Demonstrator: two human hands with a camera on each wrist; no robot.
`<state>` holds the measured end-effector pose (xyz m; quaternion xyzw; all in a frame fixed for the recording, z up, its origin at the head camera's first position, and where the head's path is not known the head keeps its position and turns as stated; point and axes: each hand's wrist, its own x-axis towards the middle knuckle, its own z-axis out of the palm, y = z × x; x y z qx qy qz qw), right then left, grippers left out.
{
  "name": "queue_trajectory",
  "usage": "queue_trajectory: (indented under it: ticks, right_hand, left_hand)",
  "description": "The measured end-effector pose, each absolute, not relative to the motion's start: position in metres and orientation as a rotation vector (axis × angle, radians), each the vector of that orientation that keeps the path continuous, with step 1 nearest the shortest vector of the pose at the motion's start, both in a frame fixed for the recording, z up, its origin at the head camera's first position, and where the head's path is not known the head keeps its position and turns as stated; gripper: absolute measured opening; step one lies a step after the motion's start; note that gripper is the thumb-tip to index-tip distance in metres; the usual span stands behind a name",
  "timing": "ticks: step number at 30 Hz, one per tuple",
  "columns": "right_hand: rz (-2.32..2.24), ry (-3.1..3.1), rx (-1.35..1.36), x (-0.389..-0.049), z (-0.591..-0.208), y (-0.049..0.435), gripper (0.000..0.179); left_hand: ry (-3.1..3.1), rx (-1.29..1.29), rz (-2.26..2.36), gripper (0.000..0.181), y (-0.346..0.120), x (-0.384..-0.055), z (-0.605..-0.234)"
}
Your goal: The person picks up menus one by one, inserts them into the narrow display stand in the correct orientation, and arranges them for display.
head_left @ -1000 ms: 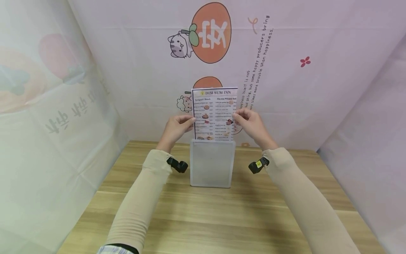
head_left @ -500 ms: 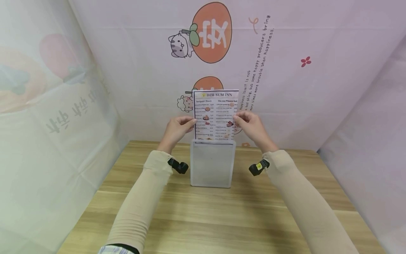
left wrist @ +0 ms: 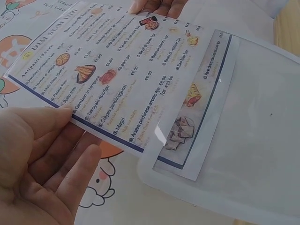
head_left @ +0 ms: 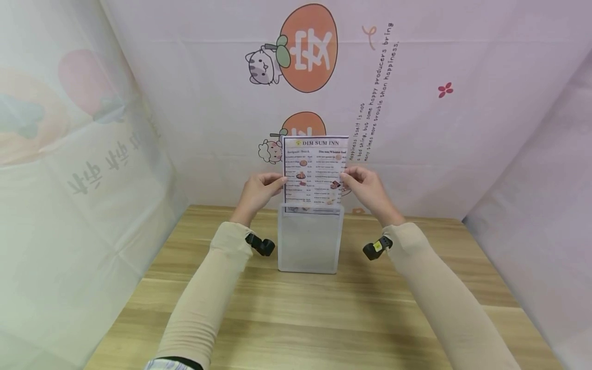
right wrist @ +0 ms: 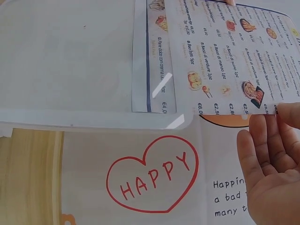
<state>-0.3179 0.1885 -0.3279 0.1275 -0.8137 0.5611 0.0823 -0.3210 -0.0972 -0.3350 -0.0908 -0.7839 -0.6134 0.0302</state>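
A printed menu card (head_left: 315, 172) headed DIM SUM INN stands upright, its bottom strip inside a clear, white-rimmed sign holder (head_left: 309, 244) on the table. My left hand (head_left: 260, 194) pinches the card's left edge between thumb and fingers. At the opposite edge, my right hand (head_left: 369, 194) pinches it the same way. In the left wrist view, the card's lower strip (left wrist: 194, 112) shows through the clear front of the holder, and my left hand (left wrist: 44, 164) has its thumb over the edge. The right wrist view has my right hand (right wrist: 276, 159) at the card's other edge.
The wood-grain table (head_left: 296, 318) extends in front of the holder. Behind it hangs a pale printed cloth (head_left: 199, 103), with more cloth at both sides. Each wrist wears a small black camera; one camera (head_left: 376, 247) carries a yellow label.
The menu card has slid down, so a taller strip of it now shows inside the holder. Both hands have lowered slightly with it. The holder has stayed put.
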Motion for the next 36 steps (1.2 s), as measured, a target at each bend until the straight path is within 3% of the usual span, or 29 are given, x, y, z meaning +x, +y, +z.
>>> queue_trajectory:
  ticks: [36]
  right_hand:
    - [1.710, -2.420, 0.387, -0.318, -0.347, 0.188, 0.037]
  left_hand:
    - [-2.455, -0.284, -1.748, 0.031, -0.100, -0.318, -0.351]
